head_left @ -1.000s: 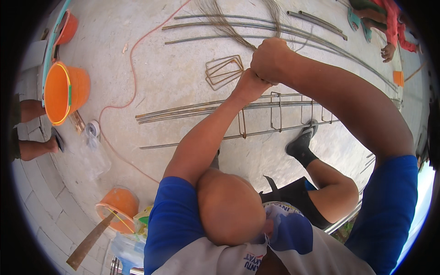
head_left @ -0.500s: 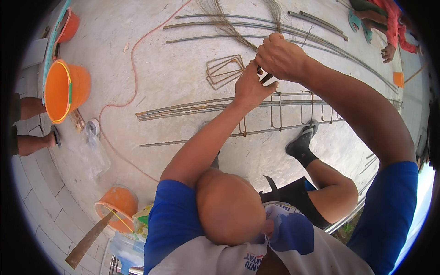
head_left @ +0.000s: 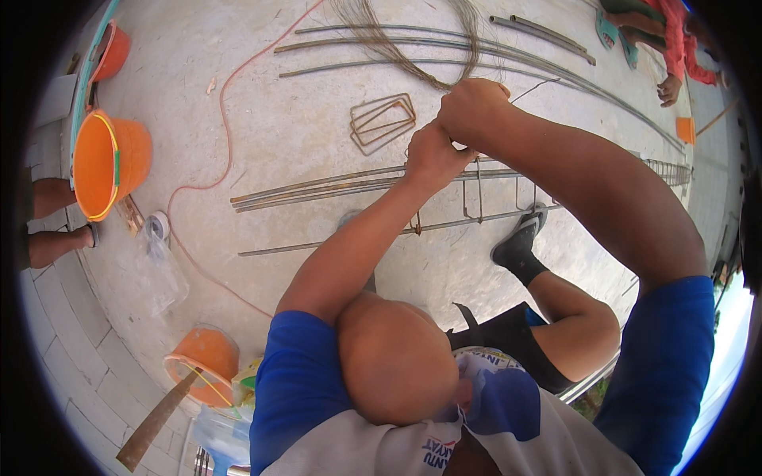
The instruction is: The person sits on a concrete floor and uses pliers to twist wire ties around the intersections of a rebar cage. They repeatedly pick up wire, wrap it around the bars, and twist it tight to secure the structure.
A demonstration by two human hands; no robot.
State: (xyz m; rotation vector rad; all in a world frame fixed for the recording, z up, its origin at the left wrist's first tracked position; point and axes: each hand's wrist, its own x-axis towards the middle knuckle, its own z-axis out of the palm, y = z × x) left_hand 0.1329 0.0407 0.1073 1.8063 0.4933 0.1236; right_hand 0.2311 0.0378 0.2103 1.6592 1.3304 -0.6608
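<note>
Just past the frame (head_left: 481, 218), both hands are together at its far edge. Right hand (head_left: 475, 111) is a closed fist; thin rod (head_left: 536, 89) sticks out of its right side, so I read it as gripping that. Left hand (head_left: 435, 159) is tucked against the right fist, fingers mostly hidden; can't tell what it holds, if anything.

Key relation: frame lies on the body side of the hands, long axis roughly left-right, rising slightly to the right in view. Left hand is nearer: its wrist sits over the far bars, forearm crosses the whole width. Right hand is farther out. Contact with the bars can't be judged, height is unclear. Rod points right and slightly away from the body, close to parallel with the frame.

Edges: wire bundle (head_left: 425, 75) loops just beyond the right fist; touching or not, can't tell. Loose hoops (head_left: 382, 123) sit left of the hands, apart. Long bars (head_left: 341, 41) run across farther out. Sandal (head_left: 524, 238) is right at the frame's near bar, the tight side.

Room: concrete shows between hoops and frame, and leftward to the hose (head_left: 226, 119).
</note>
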